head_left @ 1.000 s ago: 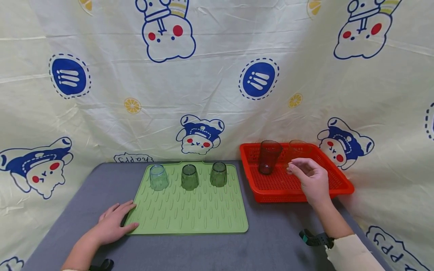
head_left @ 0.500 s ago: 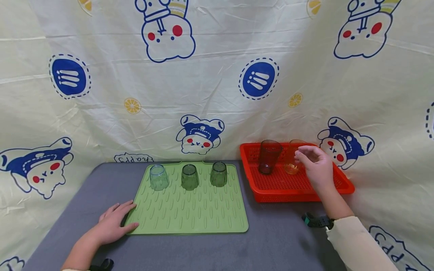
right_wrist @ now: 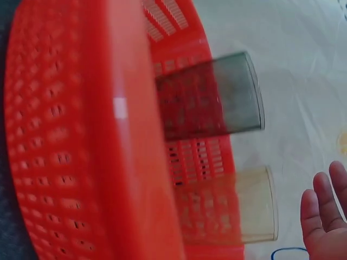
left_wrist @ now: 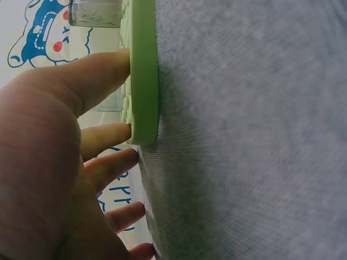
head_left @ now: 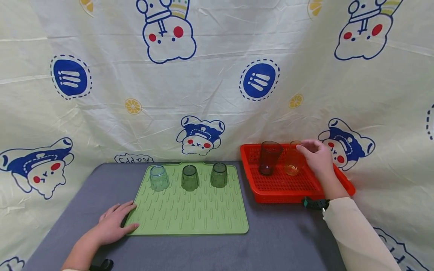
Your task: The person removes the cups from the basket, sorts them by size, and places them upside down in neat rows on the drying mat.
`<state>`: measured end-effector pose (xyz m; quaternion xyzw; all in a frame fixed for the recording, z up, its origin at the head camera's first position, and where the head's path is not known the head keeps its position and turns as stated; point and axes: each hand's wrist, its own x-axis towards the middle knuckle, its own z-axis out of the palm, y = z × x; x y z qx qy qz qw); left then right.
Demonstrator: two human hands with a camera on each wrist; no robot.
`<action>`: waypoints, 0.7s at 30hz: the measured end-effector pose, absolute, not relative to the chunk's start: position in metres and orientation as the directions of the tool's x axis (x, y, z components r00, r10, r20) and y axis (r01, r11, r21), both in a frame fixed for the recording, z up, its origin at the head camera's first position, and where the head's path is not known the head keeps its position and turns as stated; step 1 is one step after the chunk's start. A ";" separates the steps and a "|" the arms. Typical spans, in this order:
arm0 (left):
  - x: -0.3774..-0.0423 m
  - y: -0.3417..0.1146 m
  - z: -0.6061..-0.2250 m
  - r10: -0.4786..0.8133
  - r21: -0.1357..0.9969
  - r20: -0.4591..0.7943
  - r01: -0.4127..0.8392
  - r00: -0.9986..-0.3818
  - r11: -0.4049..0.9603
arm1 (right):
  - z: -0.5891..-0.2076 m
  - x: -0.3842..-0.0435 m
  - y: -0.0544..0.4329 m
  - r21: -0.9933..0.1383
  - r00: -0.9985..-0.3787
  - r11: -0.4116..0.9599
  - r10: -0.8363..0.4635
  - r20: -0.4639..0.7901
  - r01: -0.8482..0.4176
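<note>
My right hand [head_left: 318,158] is at the red basket [head_left: 281,198], overlapping the rim of an amber drinking glass [head_left: 292,166] in the head view. The right wrist view shows its fingers [right_wrist: 312,216] apart from that amber glass [right_wrist: 233,208], holding nothing. Beside it a taller dark glass [head_left: 269,158] stands upright in the basket. My left hand [head_left: 110,225] lies at the left edge of a green ridged mat [head_left: 190,216]; in the left wrist view thumb and forefinger touch the mat's edge [left_wrist: 145,81], other fingers spread on the cloth.
Along the mat's back edge a pale blue glass [head_left: 159,178] and two dark green glasses, one in the middle [head_left: 190,178] and one at right [head_left: 219,175], stand upside down. A printed curtain [head_left: 217,82] hangs behind the grey table [head_left: 271,237].
My right hand has shifted right and slightly back, uncovering more of the amber glass, which stays in the basket. The left hand has not moved.
</note>
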<state>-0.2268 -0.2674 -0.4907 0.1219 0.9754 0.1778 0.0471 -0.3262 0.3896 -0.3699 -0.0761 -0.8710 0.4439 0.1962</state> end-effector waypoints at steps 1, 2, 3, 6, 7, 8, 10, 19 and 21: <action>-0.227 -0.268 -0.491 0.254 0.361 -0.050 0.220 -0.966 0.906 | -0.370 -0.330 0.392 -0.796 -0.913 0.605 0.308 0.267 -0.028; -0.227 -0.268 -0.492 0.255 0.362 -0.050 0.220 -0.966 0.906 | -0.371 -0.333 0.394 -0.788 -0.914 0.615 0.311 0.260 -0.015; -0.227 -0.268 -0.492 0.254 0.364 -0.049 0.219 -0.966 0.905 | -0.371 -0.336 0.397 -0.783 -0.915 0.623 0.313 0.254 -0.004; -0.226 -0.268 -0.492 0.257 0.367 -0.045 0.223 -0.965 0.903 | -0.372 -0.345 0.404 -0.776 -0.912 0.630 0.333 0.239 0.027; -0.226 -0.268 -0.492 0.256 0.369 -0.044 0.222 -0.966 0.902 | -0.373 -0.347 0.406 -0.778 -0.911 0.627 0.341 0.230 0.038; -0.226 -0.268 -0.492 0.256 0.372 -0.044 0.222 -0.966 0.901 | -0.373 -0.350 0.408 -0.780 -0.910 0.623 0.349 0.223 0.047; -0.225 -0.268 -0.492 0.255 0.376 -0.047 0.219 -0.966 0.900 | -0.374 -0.354 0.411 -0.788 -0.907 0.613 0.364 0.210 0.064; -0.226 -0.266 -0.489 0.242 0.372 -0.051 0.206 -0.969 0.905 | -0.381 -0.362 0.422 -0.807 -0.928 0.581 0.349 0.129 0.106; -0.225 -0.265 -0.489 0.239 0.370 -0.042 0.208 -0.970 0.906 | -0.383 -0.362 0.424 -0.791 -0.937 0.600 0.331 0.112 0.118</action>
